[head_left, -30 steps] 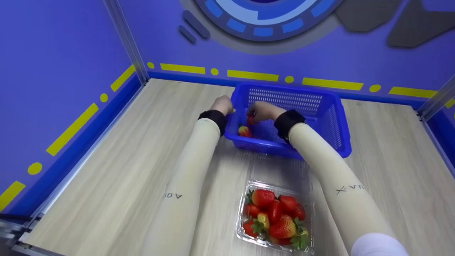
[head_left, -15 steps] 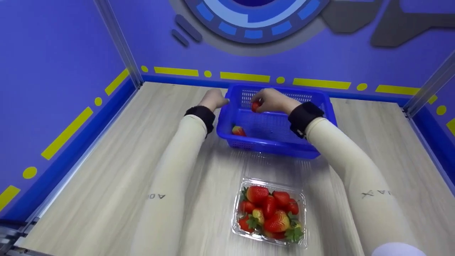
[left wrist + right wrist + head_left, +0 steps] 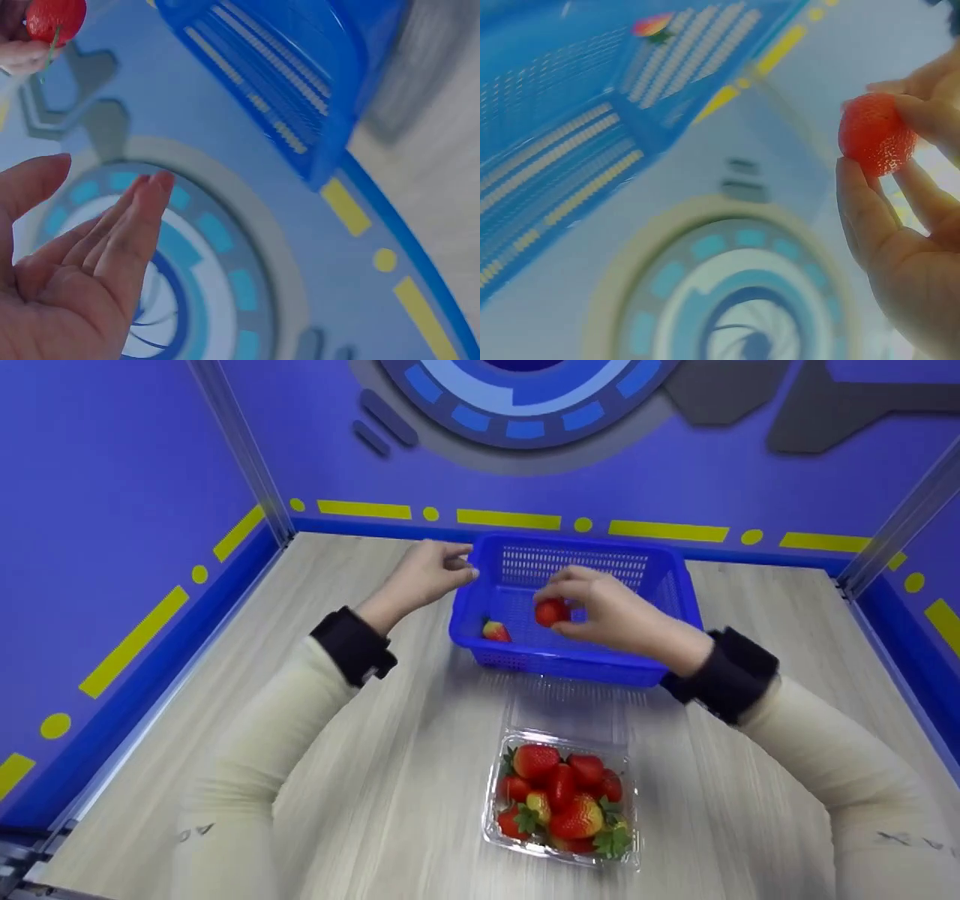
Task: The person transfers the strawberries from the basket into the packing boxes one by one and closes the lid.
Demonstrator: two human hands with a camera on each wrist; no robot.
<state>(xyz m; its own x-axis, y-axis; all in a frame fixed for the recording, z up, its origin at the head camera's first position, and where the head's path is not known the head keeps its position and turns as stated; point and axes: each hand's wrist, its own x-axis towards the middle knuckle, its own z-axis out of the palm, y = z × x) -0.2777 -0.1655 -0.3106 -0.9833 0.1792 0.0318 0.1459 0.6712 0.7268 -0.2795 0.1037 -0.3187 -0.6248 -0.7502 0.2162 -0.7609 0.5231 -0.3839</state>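
Observation:
A red strawberry (image 3: pixel 551 613) is pinched between the fingers and thumb of my right hand (image 3: pixel 615 616), above the blue plastic basket (image 3: pixel 570 660). The right wrist view has this strawberry (image 3: pixel 876 136) at the fingertips, clear of the basket. My left hand (image 3: pixel 420 576) is beside the basket's left rim, with nothing in its grasp. Its straightened fingers and spread thumb appear in the left wrist view (image 3: pixel 90 277). Another strawberry (image 3: pixel 496 631), red with a pale yellow top, lies inside the basket at its near left corner.
A clear plastic box (image 3: pixel 489 817) full of strawberries (image 3: pixel 576 816) sits on the wooden table (image 3: pixel 360 795) in front of the basket. Its transparent lid (image 3: pixel 566 716) lies folded back toward the basket. Blue panels (image 3: pixel 517 487) enclose the table at the back and sides.
My right hand has lifted the strawberry up from the basket's left side and brought it rightward and nearer. The left hand has come off the rim, and its fingers have straightened.

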